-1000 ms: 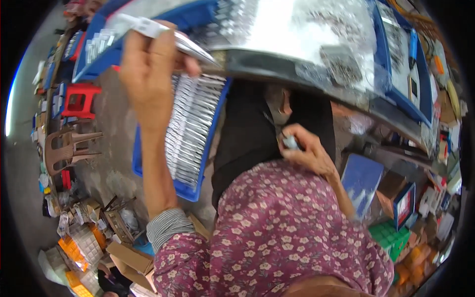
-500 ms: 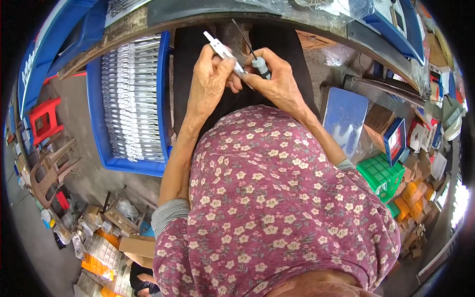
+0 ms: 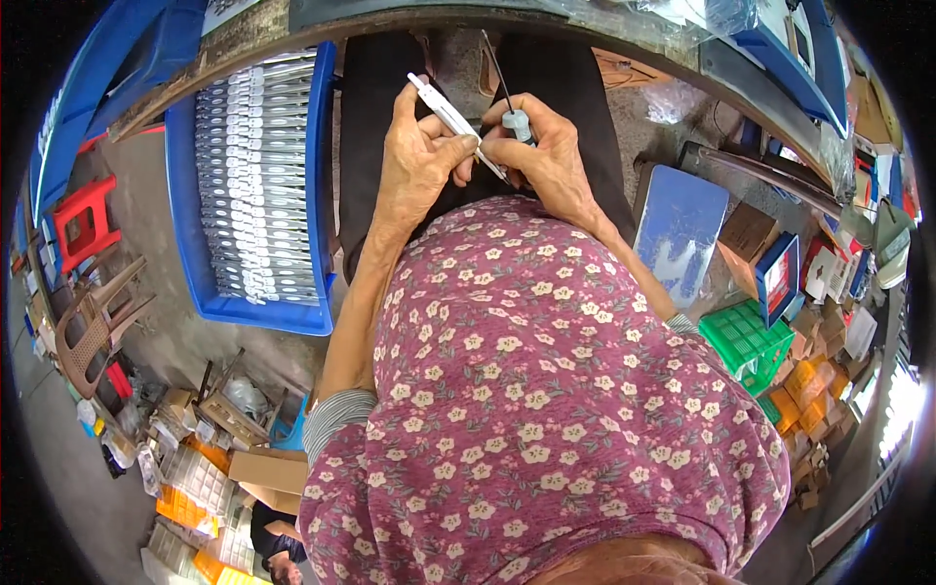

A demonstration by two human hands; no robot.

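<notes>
Pinched in my left hand (image 3: pixel 417 161) is a drawing compass (image 3: pixel 446 108), white at its top with slim metal legs, slanting from upper left to lower right. The thumb and fingers of my right hand (image 3: pixel 546 161) meet at the compass's lower part. That same hand keeps a screwdriver (image 3: pixel 516 124) tucked in its curled fingers, grey handle in the palm and thin dark shaft pointing away from me. Both hands are over my lap. Fingers cover part of the legs, and the screwdriver handle's end is hidden.
A blue tray (image 3: pixel 182 244) full of rows of similar white-and-silver compasses stands at my left. The workbench edge (image 3: pixel 439 21) runs across the far side. At right are a blue-topped stool (image 3: pixel 682 224) and a green crate (image 3: pixel 746 341). Behind at lower left, another person (image 3: pixel 278 541) shows.
The compass has turned a little, its narrower side now showing, and its tip sits slightly lower. Both hands stay close together. The screwdriver has shifted slightly with my right hand.
</notes>
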